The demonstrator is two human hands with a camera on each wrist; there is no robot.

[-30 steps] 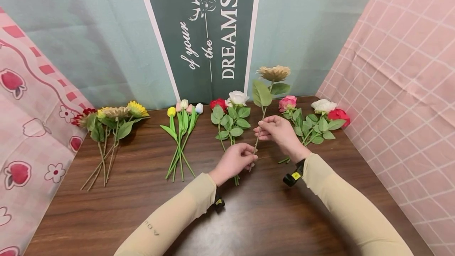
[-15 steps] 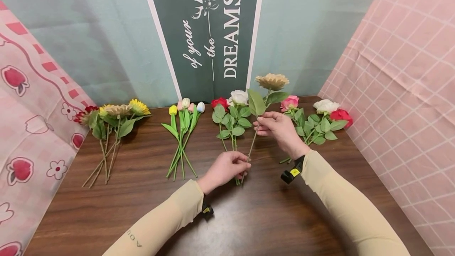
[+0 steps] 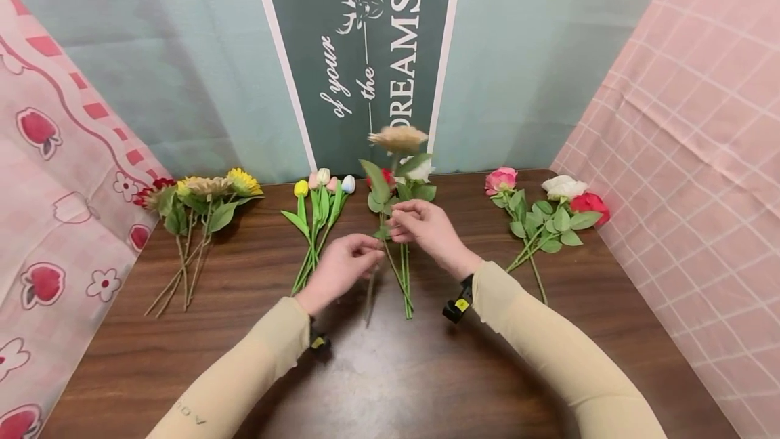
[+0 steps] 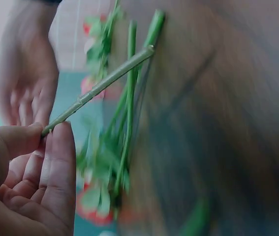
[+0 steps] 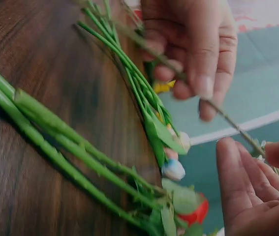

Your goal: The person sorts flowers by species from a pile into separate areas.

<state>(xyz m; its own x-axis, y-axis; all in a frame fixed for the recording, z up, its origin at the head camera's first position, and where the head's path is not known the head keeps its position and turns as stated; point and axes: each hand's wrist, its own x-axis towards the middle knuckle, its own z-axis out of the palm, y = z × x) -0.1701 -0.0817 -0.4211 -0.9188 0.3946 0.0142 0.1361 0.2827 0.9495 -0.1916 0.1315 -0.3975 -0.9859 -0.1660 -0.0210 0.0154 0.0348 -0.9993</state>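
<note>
i see both hands pinching one tan flower (image 3: 399, 139) upright over the table (image 3: 390, 371): left hand (image 3: 338, 269) low on the thin stem, right hand (image 3: 426, 229) higher, nr the leaves. looks light, stiff, w/ a floppy head; i'd hold mid-stem.

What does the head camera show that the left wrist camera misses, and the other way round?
Only the head view shows the whole table: the sunflower bunch, the tulips, the roses on the right, the banner and the beige flower head. Only the left wrist view shows, close up, the cut lower end of the stem and the thumb and finger pinching it. Both show the left hand and right hand on that one stem.
</note>
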